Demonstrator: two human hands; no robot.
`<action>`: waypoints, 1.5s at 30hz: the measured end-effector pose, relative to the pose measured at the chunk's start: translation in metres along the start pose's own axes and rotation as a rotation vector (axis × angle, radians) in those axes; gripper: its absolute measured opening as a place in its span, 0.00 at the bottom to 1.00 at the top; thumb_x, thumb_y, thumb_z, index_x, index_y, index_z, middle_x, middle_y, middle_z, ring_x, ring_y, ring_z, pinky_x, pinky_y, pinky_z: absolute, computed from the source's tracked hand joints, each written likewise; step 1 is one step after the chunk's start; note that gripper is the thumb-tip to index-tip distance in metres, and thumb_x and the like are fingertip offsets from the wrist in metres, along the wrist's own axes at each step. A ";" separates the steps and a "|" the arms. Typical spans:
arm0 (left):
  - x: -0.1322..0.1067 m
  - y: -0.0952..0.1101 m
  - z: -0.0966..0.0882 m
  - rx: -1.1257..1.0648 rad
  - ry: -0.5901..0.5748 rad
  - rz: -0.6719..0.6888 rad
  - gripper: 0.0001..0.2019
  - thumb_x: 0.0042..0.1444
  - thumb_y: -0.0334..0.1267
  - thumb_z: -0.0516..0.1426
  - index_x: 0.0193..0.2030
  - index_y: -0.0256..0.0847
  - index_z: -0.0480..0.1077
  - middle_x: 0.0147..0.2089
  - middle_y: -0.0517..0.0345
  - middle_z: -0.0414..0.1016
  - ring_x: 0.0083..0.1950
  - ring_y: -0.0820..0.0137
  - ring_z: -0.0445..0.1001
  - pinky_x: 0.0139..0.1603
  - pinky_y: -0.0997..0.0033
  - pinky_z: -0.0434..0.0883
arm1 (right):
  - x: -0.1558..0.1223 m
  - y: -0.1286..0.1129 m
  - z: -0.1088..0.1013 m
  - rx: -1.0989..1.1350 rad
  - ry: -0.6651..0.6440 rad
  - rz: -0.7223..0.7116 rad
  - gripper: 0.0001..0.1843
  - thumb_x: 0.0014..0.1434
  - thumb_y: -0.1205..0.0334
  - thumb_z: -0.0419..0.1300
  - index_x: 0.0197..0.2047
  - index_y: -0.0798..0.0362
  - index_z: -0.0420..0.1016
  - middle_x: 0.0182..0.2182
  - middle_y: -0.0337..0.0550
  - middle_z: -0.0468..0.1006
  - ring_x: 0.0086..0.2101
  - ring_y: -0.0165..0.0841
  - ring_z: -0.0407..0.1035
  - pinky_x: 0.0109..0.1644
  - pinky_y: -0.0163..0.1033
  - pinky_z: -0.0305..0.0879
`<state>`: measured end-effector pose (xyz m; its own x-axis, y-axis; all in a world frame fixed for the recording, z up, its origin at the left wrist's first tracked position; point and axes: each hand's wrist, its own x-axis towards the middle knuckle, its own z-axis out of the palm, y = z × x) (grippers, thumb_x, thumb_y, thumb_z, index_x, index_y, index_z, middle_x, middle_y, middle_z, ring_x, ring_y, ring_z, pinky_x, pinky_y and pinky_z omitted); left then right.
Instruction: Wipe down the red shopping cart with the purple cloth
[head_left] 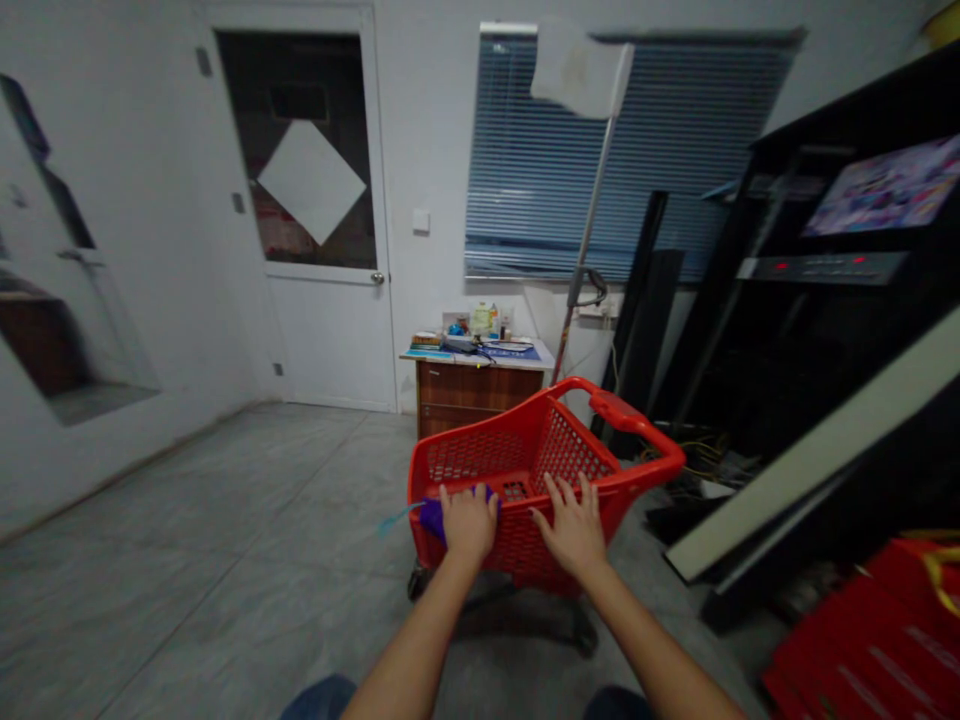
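A red plastic shopping cart (536,550) with meshed basket walls stands sideways in front of me, its handle at the right. Over the near rim, my left hand (469,522) is closed on a purple cloth (433,517), which presses against the cart's edge. A thin light-blue string (394,521) trails left from the cloth. Farther right along the same rim rests my right hand (574,525), fingers spread and holding nothing. Part of the basket floor shows between the hands, and my arms hide some of the frame and wheels below.
Behind the cart is a wooden cabinet (480,383) topped with bottles and small items. A pole with a white flag (577,75) rises beside it. Dark panels and a long pale board (810,455) lean at the right, above red bags (870,630). A white door (330,340) is at the back left.
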<state>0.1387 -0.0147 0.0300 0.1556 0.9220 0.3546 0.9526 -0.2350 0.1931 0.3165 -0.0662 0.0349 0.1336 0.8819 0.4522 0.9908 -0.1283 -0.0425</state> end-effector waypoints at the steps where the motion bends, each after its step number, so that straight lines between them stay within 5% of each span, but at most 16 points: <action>1: -0.002 0.009 0.003 -0.013 0.035 0.044 0.22 0.66 0.49 0.44 0.55 0.41 0.71 0.43 0.46 0.79 0.47 0.59 0.76 0.67 0.44 0.49 | 0.000 0.000 0.000 -0.001 0.003 -0.003 0.37 0.62 0.41 0.50 0.67 0.54 0.60 0.61 0.50 0.68 0.66 0.54 0.43 0.68 0.59 0.38; 4: -0.005 0.013 0.013 -0.021 0.119 0.152 0.22 0.66 0.48 0.44 0.59 0.43 0.69 0.44 0.49 0.78 0.47 0.62 0.75 0.68 0.49 0.50 | -0.002 0.008 0.001 0.003 0.006 -0.055 0.36 0.63 0.40 0.49 0.67 0.51 0.59 0.62 0.47 0.67 0.66 0.52 0.45 0.68 0.59 0.39; 7: 0.000 -0.012 0.018 0.006 0.131 0.211 0.21 0.67 0.49 0.44 0.56 0.42 0.70 0.42 0.51 0.78 0.45 0.64 0.75 0.68 0.52 0.52 | -0.003 0.024 -0.001 -0.010 0.046 -0.100 0.36 0.63 0.40 0.47 0.67 0.53 0.59 0.66 0.46 0.61 0.66 0.49 0.46 0.68 0.56 0.41; 13: 0.017 -0.062 0.010 0.013 0.089 0.080 0.22 0.67 0.48 0.42 0.53 0.40 0.71 0.42 0.49 0.78 0.47 0.61 0.75 0.65 0.51 0.56 | -0.005 0.032 -0.011 -0.056 0.161 0.020 0.35 0.63 0.43 0.50 0.66 0.54 0.61 0.66 0.46 0.60 0.67 0.53 0.41 0.68 0.60 0.40; 17: 0.023 -0.037 0.005 -0.007 0.043 -0.011 0.22 0.67 0.47 0.42 0.50 0.40 0.72 0.43 0.47 0.79 0.48 0.60 0.74 0.63 0.50 0.57 | -0.009 0.011 -0.010 -0.023 0.153 0.017 0.38 0.60 0.39 0.52 0.66 0.53 0.62 0.63 0.46 0.66 0.66 0.57 0.39 0.67 0.62 0.39; 23: 0.012 0.021 0.012 -0.147 0.083 0.192 0.22 0.68 0.47 0.41 0.58 0.43 0.67 0.49 0.49 0.77 0.52 0.62 0.72 0.66 0.53 0.55 | -0.017 0.006 -0.010 -0.015 0.167 -0.031 0.37 0.61 0.39 0.51 0.67 0.51 0.60 0.65 0.41 0.62 0.66 0.54 0.41 0.68 0.61 0.40; 28: 0.020 -0.014 0.012 -0.103 0.049 0.166 0.21 0.68 0.47 0.42 0.58 0.43 0.67 0.47 0.50 0.77 0.53 0.62 0.72 0.66 0.52 0.54 | -0.022 0.020 -0.020 -0.045 0.294 0.038 0.36 0.66 0.44 0.44 0.69 0.58 0.55 0.69 0.48 0.53 0.67 0.48 0.40 0.67 0.56 0.44; 32: 0.031 -0.036 0.003 -0.083 0.024 0.097 0.21 0.68 0.46 0.41 0.55 0.42 0.68 0.48 0.48 0.77 0.54 0.61 0.71 0.64 0.50 0.55 | -0.022 0.016 -0.020 -0.036 0.326 0.065 0.35 0.64 0.44 0.47 0.68 0.57 0.58 0.67 0.48 0.58 0.67 0.51 0.37 0.67 0.59 0.42; 40: 0.021 0.034 -0.010 -0.185 -0.013 0.322 0.20 0.68 0.46 0.41 0.57 0.44 0.66 0.48 0.52 0.78 0.52 0.64 0.73 0.65 0.54 0.56 | -0.026 0.005 -0.020 0.007 0.263 0.002 0.37 0.63 0.42 0.48 0.69 0.52 0.54 0.67 0.44 0.59 0.67 0.52 0.37 0.67 0.61 0.41; 45: 0.026 0.022 -0.007 -0.225 -0.034 0.295 0.19 0.68 0.46 0.42 0.58 0.45 0.66 0.48 0.52 0.78 0.53 0.64 0.73 0.67 0.50 0.53 | -0.027 0.032 -0.039 -0.012 0.346 0.083 0.37 0.66 0.44 0.44 0.71 0.56 0.47 0.69 0.50 0.52 0.68 0.47 0.38 0.67 0.58 0.44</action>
<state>0.1619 0.0017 0.0501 0.4268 0.8134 0.3952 0.7850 -0.5502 0.2846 0.3437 -0.1119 0.0557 0.1966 0.6625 0.7228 0.9763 -0.2004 -0.0818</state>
